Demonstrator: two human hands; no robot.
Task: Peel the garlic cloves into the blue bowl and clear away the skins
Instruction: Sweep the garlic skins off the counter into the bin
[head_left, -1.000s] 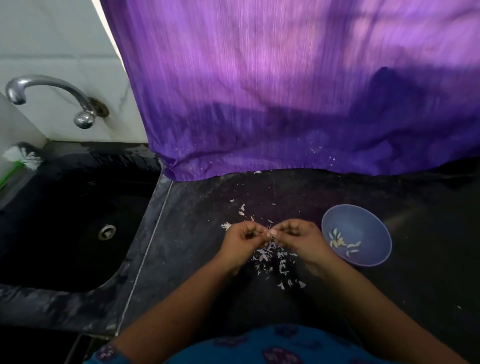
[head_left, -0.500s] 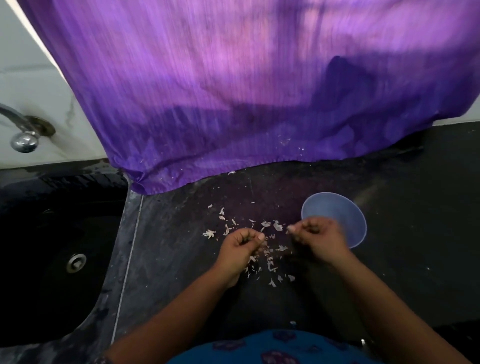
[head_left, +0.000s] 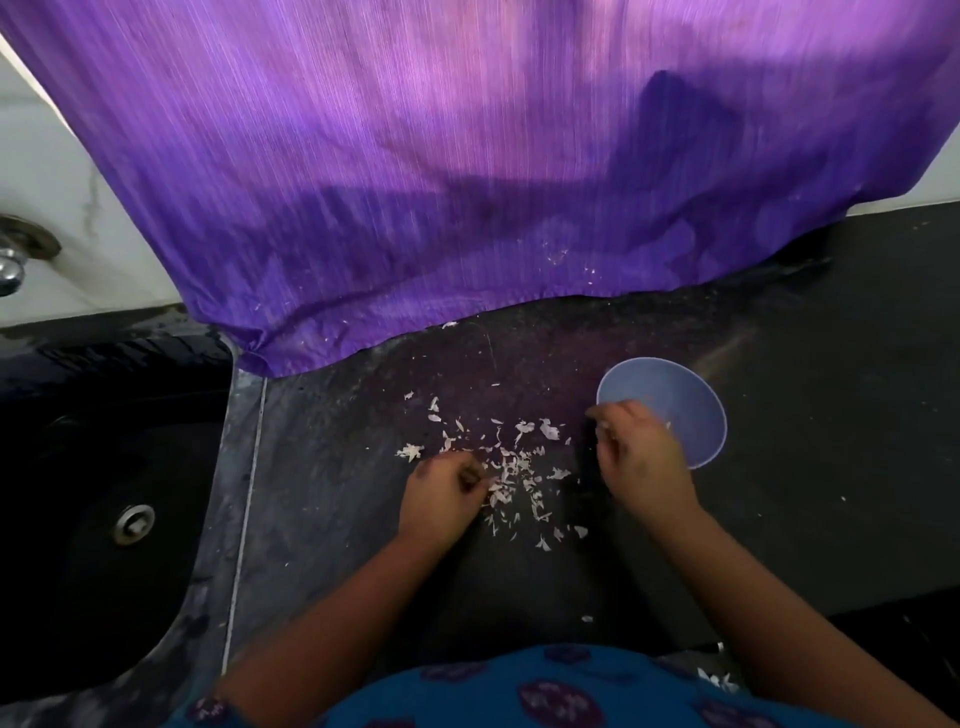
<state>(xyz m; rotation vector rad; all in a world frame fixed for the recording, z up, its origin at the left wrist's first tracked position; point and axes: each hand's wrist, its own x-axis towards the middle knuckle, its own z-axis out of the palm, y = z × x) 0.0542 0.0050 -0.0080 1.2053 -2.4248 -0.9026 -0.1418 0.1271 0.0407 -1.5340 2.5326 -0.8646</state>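
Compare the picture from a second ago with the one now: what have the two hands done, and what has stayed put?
The hands, joined a second ago, have parted. The right hand moved right, over the blue bowl's near rim; whether it holds a clove is unclear. The left hand sank, fingers curled, to the garlic skins. Bowl and skins remain on the dark counter.

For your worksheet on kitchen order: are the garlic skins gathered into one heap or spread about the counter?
Spread. The garlic skins lie as loose flakes over the dark counter between the left hand and right hand, with strays further out.
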